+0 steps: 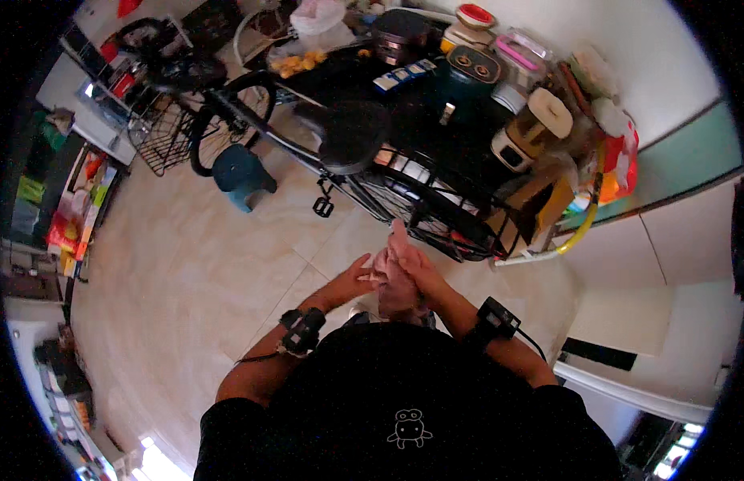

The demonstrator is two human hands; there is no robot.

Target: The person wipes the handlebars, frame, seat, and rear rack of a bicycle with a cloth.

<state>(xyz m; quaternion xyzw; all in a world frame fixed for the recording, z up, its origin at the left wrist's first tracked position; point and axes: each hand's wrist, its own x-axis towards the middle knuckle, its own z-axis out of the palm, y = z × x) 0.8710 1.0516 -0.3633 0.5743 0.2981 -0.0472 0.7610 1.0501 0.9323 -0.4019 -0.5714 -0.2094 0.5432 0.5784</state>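
Note:
A pink cloth [399,296] is bunched between my hands in front of my body, part of it hanging below them and a tip sticking up above. My right hand [418,268] is closed around the upper part of the cloth. On its other side, my left hand [361,275] grips the cloth's edge with bent fingers. Small folds hide some of the fingertips. Just beyond my hands stands a black bicycle [352,144], its rear wheel and rack nearest to my right hand.
A dark teal stool [242,175] stands on the tiled floor [188,264] left of the bicycle. Behind the bicycle, a black table holds a blender-like appliance [514,150], a dark green appliance [471,70] and yellow fruit [298,63]. Pale cabinets [615,248] stand at right.

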